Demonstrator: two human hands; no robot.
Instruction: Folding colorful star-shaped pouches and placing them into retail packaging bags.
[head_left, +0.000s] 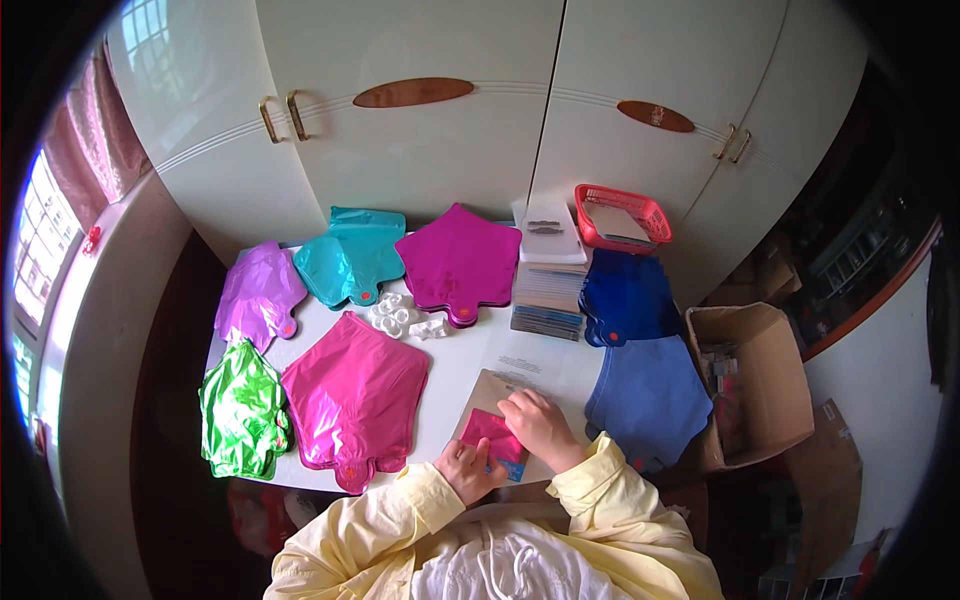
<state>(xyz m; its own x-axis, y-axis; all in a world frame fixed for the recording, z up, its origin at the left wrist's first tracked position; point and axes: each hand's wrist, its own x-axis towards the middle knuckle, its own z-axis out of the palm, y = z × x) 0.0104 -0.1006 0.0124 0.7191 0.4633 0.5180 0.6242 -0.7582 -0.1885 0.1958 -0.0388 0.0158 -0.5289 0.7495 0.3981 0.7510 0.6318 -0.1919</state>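
Note:
A folded pink foil balloon lies on a flat card with a blue lower end, close in front of me. My left hand holds the near left side of the folded balloon, with fingers bent over it. My right hand is closed at the upper right of the card. What its bent fingertips pinch is hidden. Beneath and beyond the card is a clear printed plastic bag. A large flat pink foil balloon lies to the left of my hands.
Purple, teal, magenta, green, dark blue and light blue foil balloons ring the table. White rings, stacked cards and a red basket stand behind. An open cardboard box is at right.

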